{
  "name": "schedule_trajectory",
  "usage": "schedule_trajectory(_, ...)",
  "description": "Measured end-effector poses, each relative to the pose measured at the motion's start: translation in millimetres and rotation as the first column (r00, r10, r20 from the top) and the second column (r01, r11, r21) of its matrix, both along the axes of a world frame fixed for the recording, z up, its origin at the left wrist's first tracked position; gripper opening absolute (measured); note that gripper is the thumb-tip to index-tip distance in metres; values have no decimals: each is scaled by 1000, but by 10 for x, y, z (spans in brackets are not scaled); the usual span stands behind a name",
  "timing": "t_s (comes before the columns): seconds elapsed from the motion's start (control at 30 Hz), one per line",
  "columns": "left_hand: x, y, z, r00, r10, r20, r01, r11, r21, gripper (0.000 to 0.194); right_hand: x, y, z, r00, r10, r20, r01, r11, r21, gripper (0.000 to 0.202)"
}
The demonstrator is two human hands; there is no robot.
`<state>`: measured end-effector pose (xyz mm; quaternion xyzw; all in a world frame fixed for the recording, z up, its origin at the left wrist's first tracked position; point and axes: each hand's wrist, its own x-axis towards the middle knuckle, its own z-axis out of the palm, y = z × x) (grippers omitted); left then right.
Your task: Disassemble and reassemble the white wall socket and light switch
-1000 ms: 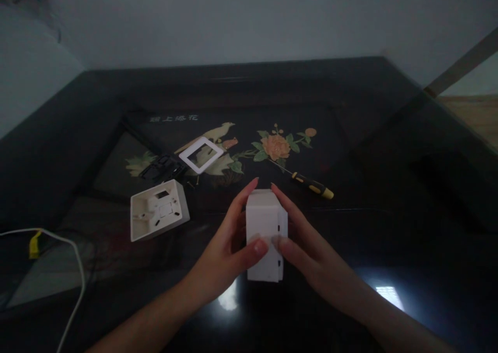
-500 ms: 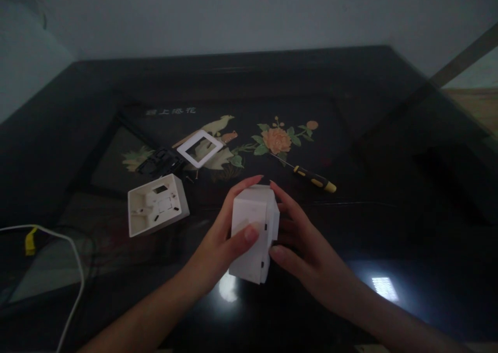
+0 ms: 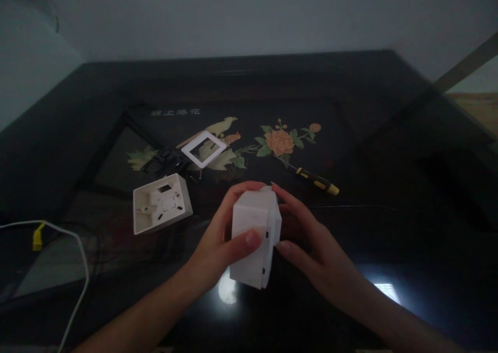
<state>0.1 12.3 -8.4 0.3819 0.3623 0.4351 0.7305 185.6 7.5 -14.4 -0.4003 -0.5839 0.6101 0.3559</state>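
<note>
A white plastic box (image 3: 249,264) is held above the near part of the dark table, its side with two small dark slots facing right. My left hand (image 3: 233,239) grips it, thumb across the front face and fingers over the top. At its right side, my right hand (image 3: 307,239) touches it with fingertips at the upper corner and thumb near the right edge; some of its fingers are hidden behind the box. An open white box (image 3: 157,208) lies to the left. Behind that are a white square frame (image 3: 190,150) and a black plate (image 3: 165,162).
A screwdriver (image 3: 317,181) with a black and yellow handle lies to the right, beyond my hands. Small screws (image 3: 199,175) are near the frame. A white cable (image 3: 83,259) with a yellow tag (image 3: 37,239) runs along the left of the glossy table (image 3: 241,83).
The view has shifted slightly, so the table items appear a little further right. Both hands still hold the white box, and my right thumb sits slightly higher against its edge.
</note>
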Motion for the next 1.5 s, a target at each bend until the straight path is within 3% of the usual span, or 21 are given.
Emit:
schedule_trajectory(0.23, 36, 4, 39, 996, 55, -76, -47, 994, 97, 55, 80, 34, 33, 991, -41, 128, 19, 986, 164, 54)
schedule_trajectory(0.43, 46, 19, 21, 985, 73, -154, -49, 987, 152, 52, 93, 14, 62, 987, -83, 139, 44, 964, 260, 44)
schedule_trajectory(0.8, 45, 5, 15, 985, 54, -162, -18, 977, 213, 49, 78, -3, 79, 985, -59, 163, 14, 964, 266, 46)
schedule_trajectory(1.07, 55, -6, 8, 973, 122, -198, -66, 960, 271, 48, 65, -16, 127, 984, -53, 169, 14, 974, 224, 47)
schedule_trajectory(1.5, 50, -26, -141, 883, 247, -398, -25, 874, 486, 49, 31, -32, 201, 930, -97, 355, -50, 923, 383, 53)
